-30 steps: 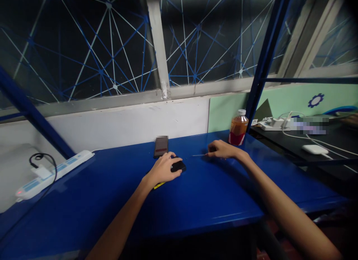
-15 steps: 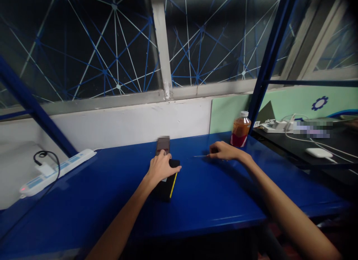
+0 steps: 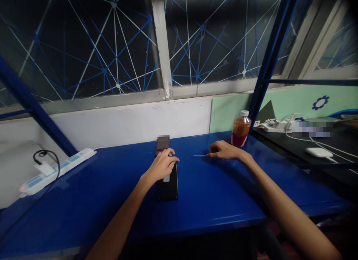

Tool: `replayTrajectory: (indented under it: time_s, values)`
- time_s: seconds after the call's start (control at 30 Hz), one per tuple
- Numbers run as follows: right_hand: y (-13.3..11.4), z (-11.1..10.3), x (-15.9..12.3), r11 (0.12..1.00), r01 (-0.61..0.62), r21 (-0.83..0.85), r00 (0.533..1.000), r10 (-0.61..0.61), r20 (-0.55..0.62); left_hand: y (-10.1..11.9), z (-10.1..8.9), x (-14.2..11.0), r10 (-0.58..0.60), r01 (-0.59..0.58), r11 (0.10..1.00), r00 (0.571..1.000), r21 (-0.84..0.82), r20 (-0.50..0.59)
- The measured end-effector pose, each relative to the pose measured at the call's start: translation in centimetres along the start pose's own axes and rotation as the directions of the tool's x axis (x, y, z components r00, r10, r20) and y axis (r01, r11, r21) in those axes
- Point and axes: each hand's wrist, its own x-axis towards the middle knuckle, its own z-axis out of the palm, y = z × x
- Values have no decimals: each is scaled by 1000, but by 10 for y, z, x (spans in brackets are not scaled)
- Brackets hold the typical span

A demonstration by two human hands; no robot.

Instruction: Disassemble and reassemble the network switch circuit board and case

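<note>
My left hand (image 3: 163,165) lies over the upper end of a flat black device (image 3: 169,191), its fingers apart and thumb stretched to the right. The device has a yellow right edge and a pale label (image 3: 166,178); its upper part is hidden under my hand. Just beyond my fingertips is a dark phone-like slab (image 3: 163,143), partly blurred out. Farther right, my right hand (image 3: 223,150) is closed just above the table, pinching a thin metal rod (image 3: 199,155) that points left. The rod's other end is hidden in my fingers.
A blue table (image 3: 218,193) carries everything. At left lies a white power strip (image 3: 69,163) with a plugged-in charger and black cable. A bottle of orange drink (image 3: 241,130) stands behind my right hand. Cables and a white case (image 3: 319,153) lie on a black table at right.
The black device has turned to lie straighter, its near end shifted right. My left thumb and fingers have loosened from its edge. My right hand with the rod has hardly moved.
</note>
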Motion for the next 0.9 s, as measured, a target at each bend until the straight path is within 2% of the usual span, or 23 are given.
replayTrajectory:
  time_s: [0.1, 0.2, 0.33, 0.5, 0.7, 0.9]
  values:
    - [0, 0, 0, 1000, -5, -7, 1000, 5, 1, -7, -5, -1, 41, -29, 997, 988, -77, 147]
    - [2, 0, 0, 1000, 1, -7, 1000, -1, 0, -16, -14, -3, 39, 0, 990, 963, -143, 266]
    - [3, 0, 0, 1000, 13, 7, 1000, -13, -7, -21, -23, -8, 13, 51, 985, 934, -167, 358]
    - [2, -1, -1, 1000, -1, 14, 1000, 1, -3, -23, -25, -12, 2, 77, 983, 907, -170, 422]
    - [-1, -1, -2, 1000, -8, 11, 1000, 8, -9, -23, -25, -13, -45, 116, 984, 896, -136, 442]
    - [1, -1, -1, 1000, 0, 23, 1000, 0, -3, -28, -26, -14, -105, 163, 979, 916, -120, 388]
